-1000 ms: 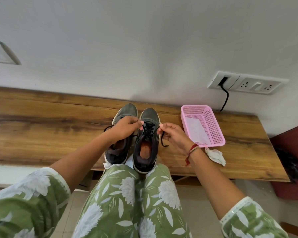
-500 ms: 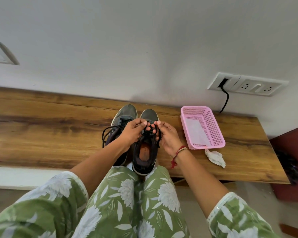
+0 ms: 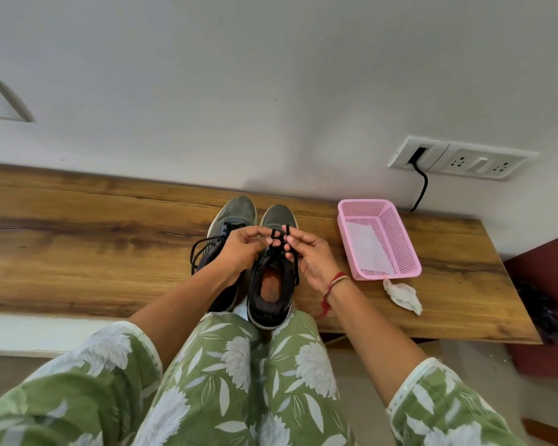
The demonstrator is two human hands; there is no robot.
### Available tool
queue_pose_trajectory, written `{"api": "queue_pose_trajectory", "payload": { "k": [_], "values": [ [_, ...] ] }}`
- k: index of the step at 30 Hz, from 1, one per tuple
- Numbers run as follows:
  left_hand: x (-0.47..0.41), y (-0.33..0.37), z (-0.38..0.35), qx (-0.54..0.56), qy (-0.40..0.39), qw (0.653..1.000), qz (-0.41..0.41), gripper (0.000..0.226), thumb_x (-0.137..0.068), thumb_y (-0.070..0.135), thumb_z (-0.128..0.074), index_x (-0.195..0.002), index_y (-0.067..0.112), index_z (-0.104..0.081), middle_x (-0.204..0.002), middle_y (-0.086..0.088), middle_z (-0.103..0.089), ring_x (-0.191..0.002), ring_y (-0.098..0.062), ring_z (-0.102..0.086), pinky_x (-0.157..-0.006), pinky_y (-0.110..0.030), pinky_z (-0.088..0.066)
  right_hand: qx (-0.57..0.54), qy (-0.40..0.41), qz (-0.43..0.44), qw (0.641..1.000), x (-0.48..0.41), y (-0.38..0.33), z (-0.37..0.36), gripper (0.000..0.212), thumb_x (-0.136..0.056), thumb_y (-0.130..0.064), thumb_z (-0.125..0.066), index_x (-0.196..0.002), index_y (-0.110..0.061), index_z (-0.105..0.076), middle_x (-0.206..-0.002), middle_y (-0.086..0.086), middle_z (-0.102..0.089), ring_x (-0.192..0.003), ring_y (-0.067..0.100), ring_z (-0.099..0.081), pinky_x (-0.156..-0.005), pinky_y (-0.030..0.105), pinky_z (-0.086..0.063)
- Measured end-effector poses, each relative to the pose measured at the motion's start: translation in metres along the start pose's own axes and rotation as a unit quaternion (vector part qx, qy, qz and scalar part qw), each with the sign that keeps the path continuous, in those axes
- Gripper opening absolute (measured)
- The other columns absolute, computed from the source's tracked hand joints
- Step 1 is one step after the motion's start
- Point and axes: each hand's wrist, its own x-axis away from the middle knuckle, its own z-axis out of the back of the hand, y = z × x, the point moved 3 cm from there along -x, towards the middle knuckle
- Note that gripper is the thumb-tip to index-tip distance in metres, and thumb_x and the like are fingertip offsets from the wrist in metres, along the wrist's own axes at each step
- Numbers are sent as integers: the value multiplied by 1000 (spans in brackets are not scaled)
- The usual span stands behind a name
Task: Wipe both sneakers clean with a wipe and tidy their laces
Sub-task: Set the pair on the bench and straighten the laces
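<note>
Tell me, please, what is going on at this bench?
A seated person is tying the black laces of the right grey mesh sneaker, with the left hand and right hand each pinching them. On the left grey sneaker the laces hang loose. A crumpled white wipe lies on the wooden bench beside the pink plastic mesh basket.

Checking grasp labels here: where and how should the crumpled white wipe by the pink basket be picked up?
Pinch the crumpled wipe at its bunched, raised middle, coming down from above: it lies limp on the table, so a side approach would likely push it.
</note>
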Motion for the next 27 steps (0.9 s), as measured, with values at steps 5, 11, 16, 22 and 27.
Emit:
{"api": "queue_pose_trajectory", "payload": {
  "k": [5, 11, 16, 22, 27],
  "values": [
    [-4, -1, 2, -11, -15, 1000, 7, 25, -89, -10, -54, -113, -11, -60, -62, 3, -68, -42, 3, -56, -42, -6, -39, 11, 25, -3, 1000, -2, -3, 2, 18, -82, 12, -61, -91, -3, -61, -67, 6, -67, -57, 9, -63, -53, 14, -51],
    [-13, -6, 4, -96, -84, 992, 26, 28, -79, -5, -71, -94, 11, -54, -69, -5, -72, -66, -13, -68, -69, -24, -54, 60, 1, -23, 998, -3, 0, 5, 14, -84, 10, -59, -86, -2, -67, -71, 6, -68, -55, 8, -64, -54, 14, -50],
    [-19, -8, 3, -112, -71, 991, 36, 38, -77, -1, -74, -96, 13, -43, -65, -4, -71, -61, -10, -67, -57, -19, -50, 156, -36, 14, 987, -4, -5, 9, 18, -85, 8, -58, -103, 9, -64, -78, 7, -65, -63, 7, -62, -61, 14, -51],
    [-27, -11, 4, -118, -57, 991, 41, 35, -77, 4, -76, -92, 14, -45, -67, -7, -71, -63, -14, -66, -66, -26, -53, 203, -66, 15, 977, -6, -5, 9, 25, -87, 9, -55, -111, 11, -60, -84, 8, -64, -69, 6, -64, -64, 14, -52],
    [-35, -12, 6, -201, -22, 979, -7, 35, -76, 3, -76, -89, 17, -46, -52, 5, -63, -50, -4, -57, -59, -20, -44, 191, -74, 30, 978, -3, -5, 6, 17, -87, -1, -60, -103, 1, -67, -83, 6, -66, -74, 7, -62, -66, 17, -50]
  ]
}}
